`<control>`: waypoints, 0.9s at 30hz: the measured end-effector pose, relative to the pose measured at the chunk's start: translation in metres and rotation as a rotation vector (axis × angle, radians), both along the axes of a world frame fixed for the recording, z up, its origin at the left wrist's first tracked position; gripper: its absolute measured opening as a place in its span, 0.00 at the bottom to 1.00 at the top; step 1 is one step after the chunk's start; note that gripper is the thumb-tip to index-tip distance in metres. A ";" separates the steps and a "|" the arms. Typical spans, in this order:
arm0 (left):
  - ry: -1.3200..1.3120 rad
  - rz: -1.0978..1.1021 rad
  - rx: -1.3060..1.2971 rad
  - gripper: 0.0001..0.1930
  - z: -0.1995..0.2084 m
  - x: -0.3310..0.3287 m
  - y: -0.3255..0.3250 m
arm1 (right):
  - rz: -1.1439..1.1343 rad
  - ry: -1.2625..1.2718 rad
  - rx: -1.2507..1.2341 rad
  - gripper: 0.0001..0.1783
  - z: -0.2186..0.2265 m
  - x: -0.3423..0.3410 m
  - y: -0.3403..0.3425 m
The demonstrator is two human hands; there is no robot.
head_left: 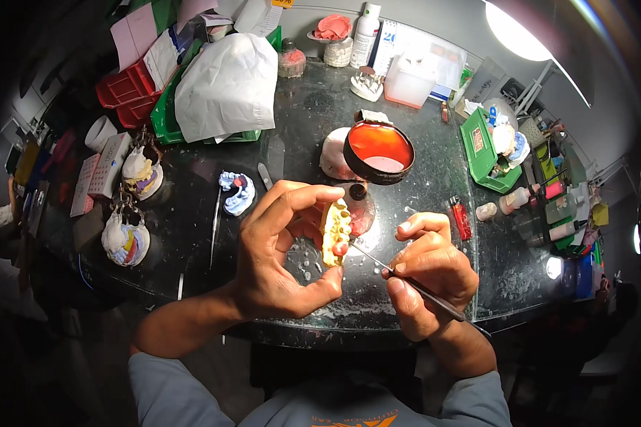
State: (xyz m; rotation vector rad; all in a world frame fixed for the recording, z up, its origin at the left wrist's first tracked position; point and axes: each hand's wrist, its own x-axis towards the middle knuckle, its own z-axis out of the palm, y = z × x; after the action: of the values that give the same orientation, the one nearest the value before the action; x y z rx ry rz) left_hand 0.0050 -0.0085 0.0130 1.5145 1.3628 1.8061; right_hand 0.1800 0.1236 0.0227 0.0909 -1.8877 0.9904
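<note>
Between thumb and fingers, my left hand (281, 249) grips a yellow dental cast (330, 231) upright by its ends. A row of teeth shows on it, with a small patch of red wax (340, 248) near its lower end. My right hand (434, 274) pinches a wax carving tool (431, 294) with a dark handle; its thin metal tip reaches the red patch, and whether it touches is too fine to tell. Behind the cast stands a small glass burner (361, 213), partly hidden by it. Above that sits a round dark pan of red wax (379, 151).
A blue-white dental cast (236, 193) and a metal instrument (216, 228) lie left of my hands. Mounted casts (126, 237) stand farther left. On the right are a red lighter (461, 219) and a green bin (488, 153) with casts. A bright lamp (516, 32) hangs upper right.
</note>
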 end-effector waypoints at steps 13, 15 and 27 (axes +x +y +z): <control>0.054 -0.017 -0.004 0.36 0.001 -0.002 -0.001 | 0.011 -0.052 -0.013 0.10 0.001 0.001 0.000; 0.052 -0.019 -0.005 0.36 0.002 -0.002 -0.001 | 0.016 -0.052 -0.013 0.10 0.001 0.001 0.000; 0.036 -0.022 -0.018 0.36 0.002 -0.001 -0.001 | 0.004 -0.025 0.003 0.10 0.001 0.001 0.000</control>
State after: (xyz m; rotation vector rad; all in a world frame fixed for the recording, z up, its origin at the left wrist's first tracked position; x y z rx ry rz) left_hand 0.0038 -0.0095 0.0147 1.5535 1.3705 1.7563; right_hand 0.1814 0.1237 0.0238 0.0844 -1.9130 0.9952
